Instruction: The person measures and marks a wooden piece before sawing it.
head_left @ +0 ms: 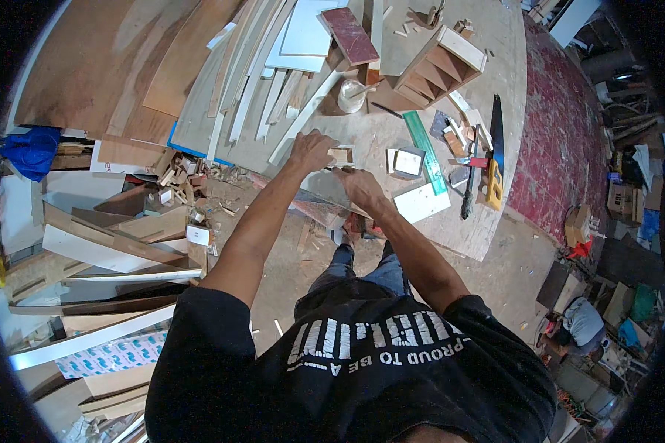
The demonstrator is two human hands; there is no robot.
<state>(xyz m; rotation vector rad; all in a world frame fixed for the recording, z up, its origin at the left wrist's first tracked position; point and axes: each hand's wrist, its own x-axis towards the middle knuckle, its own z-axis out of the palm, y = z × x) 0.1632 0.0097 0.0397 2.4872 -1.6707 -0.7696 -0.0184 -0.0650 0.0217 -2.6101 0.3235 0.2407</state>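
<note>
Beside the small wooden piece (341, 155) on our worktop (506, 55), our left hand (312, 153) and right hand (360, 187) have half-curled fingers, grip we cannot tell; it seems light, stiff, best held by its edges.

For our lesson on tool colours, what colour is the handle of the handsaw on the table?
The handsaw's handle is yellow; it shows best in the head view.

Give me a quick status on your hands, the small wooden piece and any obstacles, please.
Left hand at left of small wooden piece; right hand at its near side; grip unclear. Green ruler and handsaw to the right, clear of both hands.
</note>
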